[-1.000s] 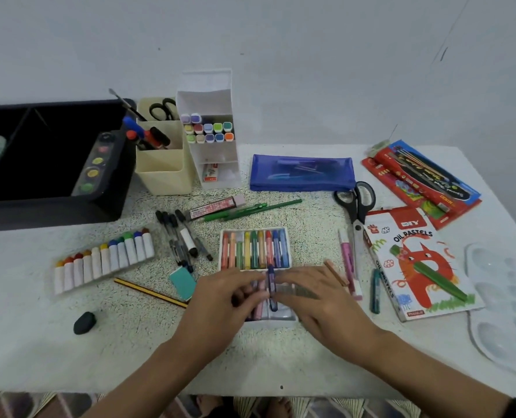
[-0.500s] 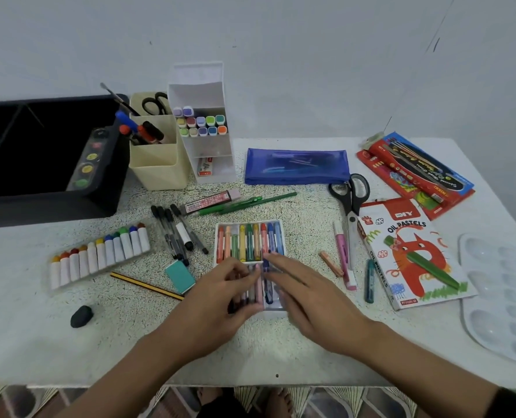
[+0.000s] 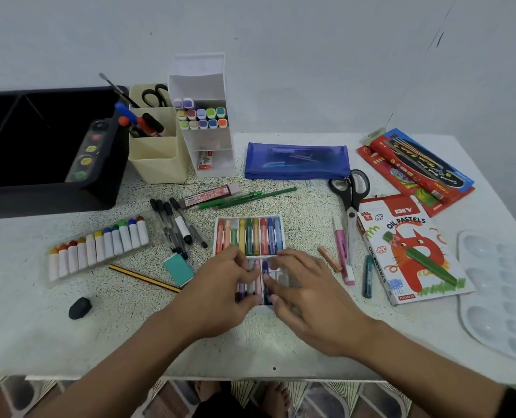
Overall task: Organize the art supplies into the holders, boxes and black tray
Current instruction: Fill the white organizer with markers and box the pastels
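Note:
A white pastel tray [image 3: 248, 218] lies at the table's middle, its upper row full of coloured pastels. My left hand [image 3: 220, 291] and my right hand [image 3: 308, 294] both rest over its lower row and hide most of it. A dark blue pastel [image 3: 265, 276] lies in that row between my fingertips, and my right fingers touch it. The left fingertips press on the pale pastels beside it. The oil pastels box [image 3: 407, 251] lies to the right, with a loose peach pastel [image 3: 329, 258], a pink stick [image 3: 342, 251] and a teal pastel [image 3: 368, 276] next to it.
At the back left stand the black tray [image 3: 39, 188], a beige holder [image 3: 160, 158] and a white marker holder [image 3: 208, 140]. Paint tubes [image 3: 97, 245], black pens [image 3: 175, 227], a teal eraser [image 3: 178, 268], a pencil [image 3: 143, 278], scissors [image 3: 351, 188], a blue pouch [image 3: 296, 161] and a palette [image 3: 501, 291] lie around.
The dark blue pastel that both hands held upright over the tray now lies in the lower row. Both hands have settled flat onto that row.

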Demonstrator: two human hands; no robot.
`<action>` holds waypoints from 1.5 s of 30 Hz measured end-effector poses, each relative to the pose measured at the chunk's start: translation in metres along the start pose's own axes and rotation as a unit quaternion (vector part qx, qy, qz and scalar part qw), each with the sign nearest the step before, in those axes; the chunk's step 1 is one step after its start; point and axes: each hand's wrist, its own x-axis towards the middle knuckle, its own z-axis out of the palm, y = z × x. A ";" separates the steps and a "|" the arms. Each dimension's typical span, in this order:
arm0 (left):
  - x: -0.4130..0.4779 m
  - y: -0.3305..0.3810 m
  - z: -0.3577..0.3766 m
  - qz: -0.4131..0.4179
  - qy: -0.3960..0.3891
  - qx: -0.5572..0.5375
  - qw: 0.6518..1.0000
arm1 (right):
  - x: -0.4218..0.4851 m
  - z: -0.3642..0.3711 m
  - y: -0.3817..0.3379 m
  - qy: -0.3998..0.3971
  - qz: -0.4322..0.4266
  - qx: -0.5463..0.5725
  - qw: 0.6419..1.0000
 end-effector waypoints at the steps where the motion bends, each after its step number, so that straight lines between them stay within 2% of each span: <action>1: 0.003 0.001 -0.003 -0.008 -0.005 0.003 1.000 | 0.001 -0.004 0.004 -0.007 0.005 0.021 1.000; 3: 0.007 0.004 -0.007 -0.015 -0.015 0.015 1.000 | 0.005 -0.010 0.013 0.004 0.020 0.068 0.997; 6: 0.014 0.006 -0.015 -0.016 -0.025 0.017 0.999 | 0.007 -0.018 0.028 0.112 0.053 0.082 0.989; 8: 0.022 0.008 -0.021 -0.014 -0.018 0.007 1.000 | 0.003 -0.022 0.036 0.156 0.083 0.030 0.984; 10: 0.032 0.013 -0.023 -0.006 0.009 -0.018 1.000 | -0.002 -0.024 0.043 0.146 0.116 -0.044 0.981; 13: 0.052 0.026 -0.015 0.060 0.047 -0.016 0.997 | -0.010 -0.030 0.050 0.150 0.147 -0.077 0.975; 15: 0.065 0.037 -0.002 0.128 0.029 0.020 0.991 | -0.014 -0.040 0.056 0.160 0.167 -0.055 0.971; 17: 0.077 0.047 0.011 0.175 0.006 0.081 0.981 | -0.019 -0.053 0.064 0.138 0.186 -0.052 0.971; 19: 0.085 0.056 0.020 0.203 -0.003 0.132 0.970 | -0.025 -0.065 0.070 0.078 0.196 -0.064 0.975; 25: 0.102 0.059 0.027 0.251 0.006 0.153 0.956 | -0.044 -0.089 0.073 -0.119 0.169 -0.132 0.970; 30: 0.107 0.049 0.022 0.289 -0.029 0.148 0.945 | -0.045 -0.094 0.070 -0.143 0.134 -0.169 0.966; 33: 0.104 0.044 0.021 0.295 -0.033 0.140 0.945 | -0.041 -0.094 0.073 -0.150 0.122 -0.168 0.967; 37: 0.094 0.039 0.016 0.276 -0.034 0.107 0.955 | -0.032 -0.098 0.078 -0.180 0.121 -0.112 0.970; 40: 0.082 0.036 0.005 0.227 -0.018 0.044 0.973 | -0.027 -0.096 0.076 -0.131 0.112 -0.035 0.984; 45: 0.052 0.017 -0.006 0.130 0.058 -0.052 0.988 | -0.028 -0.085 0.069 -0.074 0.138 0.008 0.988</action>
